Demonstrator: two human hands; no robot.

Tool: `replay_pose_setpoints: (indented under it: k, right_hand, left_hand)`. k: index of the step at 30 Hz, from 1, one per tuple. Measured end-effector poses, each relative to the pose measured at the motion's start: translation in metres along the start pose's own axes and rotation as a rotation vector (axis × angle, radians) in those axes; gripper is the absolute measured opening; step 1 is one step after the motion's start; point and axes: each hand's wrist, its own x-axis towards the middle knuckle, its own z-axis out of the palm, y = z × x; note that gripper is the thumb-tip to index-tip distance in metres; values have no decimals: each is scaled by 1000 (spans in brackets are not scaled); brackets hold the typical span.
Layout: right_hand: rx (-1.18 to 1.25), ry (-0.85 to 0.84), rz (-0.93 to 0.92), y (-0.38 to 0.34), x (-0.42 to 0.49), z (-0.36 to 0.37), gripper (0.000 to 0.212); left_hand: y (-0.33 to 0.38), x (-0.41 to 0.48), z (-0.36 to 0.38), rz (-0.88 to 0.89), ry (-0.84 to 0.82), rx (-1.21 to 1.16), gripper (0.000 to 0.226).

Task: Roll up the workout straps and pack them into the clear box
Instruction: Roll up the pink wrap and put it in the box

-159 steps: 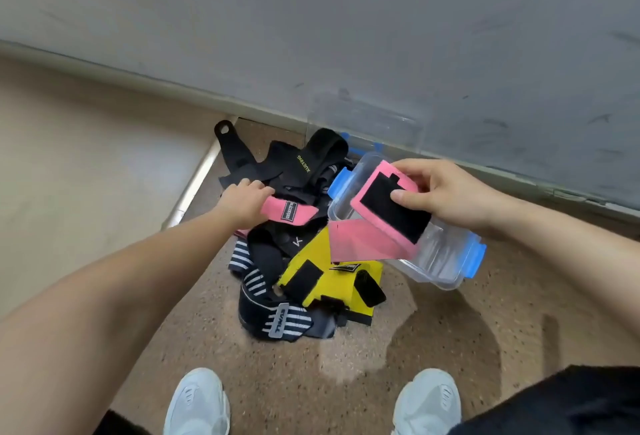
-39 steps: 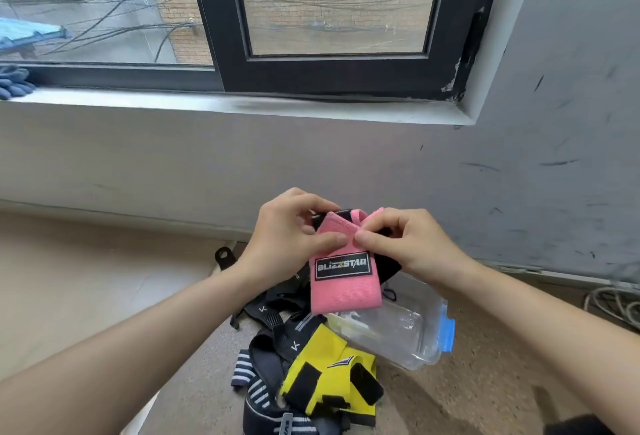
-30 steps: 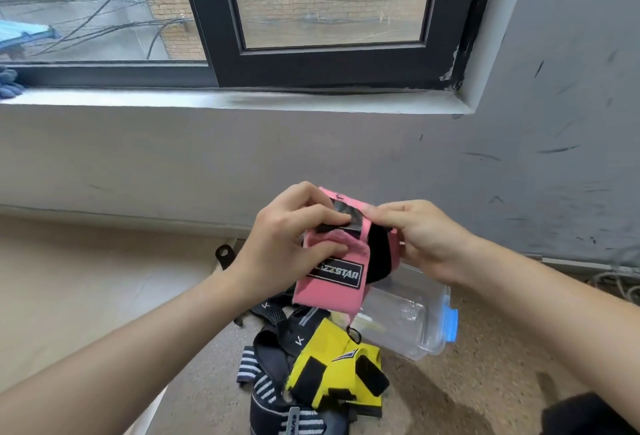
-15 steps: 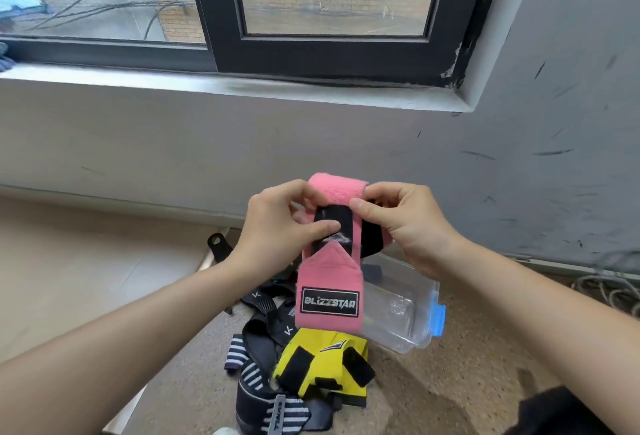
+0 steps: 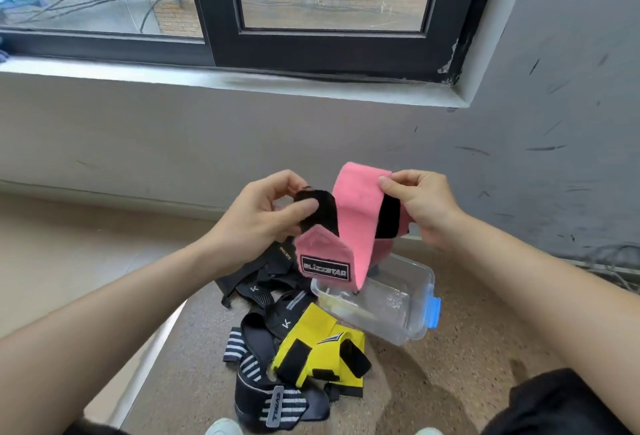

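A speckled floor meets a scuffed grey wall under a dark-framed window. On the floor lies a heap of black and striped straps, a yellow strap just beside them, and the clear box, tilted, at the right. Above these the left hand pinches the black end of the pink strap. The right hand pinches its upper pink edge. The hands are apart, the strap looping loosely between them.

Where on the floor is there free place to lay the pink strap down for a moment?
Free: the speckled floor right of the clear box, and the beige floor left of the black straps. Crowded: the box's left side, where the yellow strap and striped strap overlap.
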Motion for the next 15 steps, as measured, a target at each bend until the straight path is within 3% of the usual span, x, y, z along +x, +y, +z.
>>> replay_pose_setpoints:
  k: [4, 8, 11, 15]
  right_hand:
    - [-156, -122, -12, 6, 7, -11, 15]
    - [-223, -76, -39, 9, 9, -15, 19]
    - [-153, -79, -87, 3, 9, -18, 25]
    - [69, -238, -134, -13, -4, -12, 32]
  left_hand:
    - [-2, 5, -14, 47, 184, 44, 11]
    - [1, 13, -26, 99, 292, 14, 8]
    - [2, 13, -26, 96, 292, 73, 11]
    - [0, 14, -17, 89, 277, 101, 9]
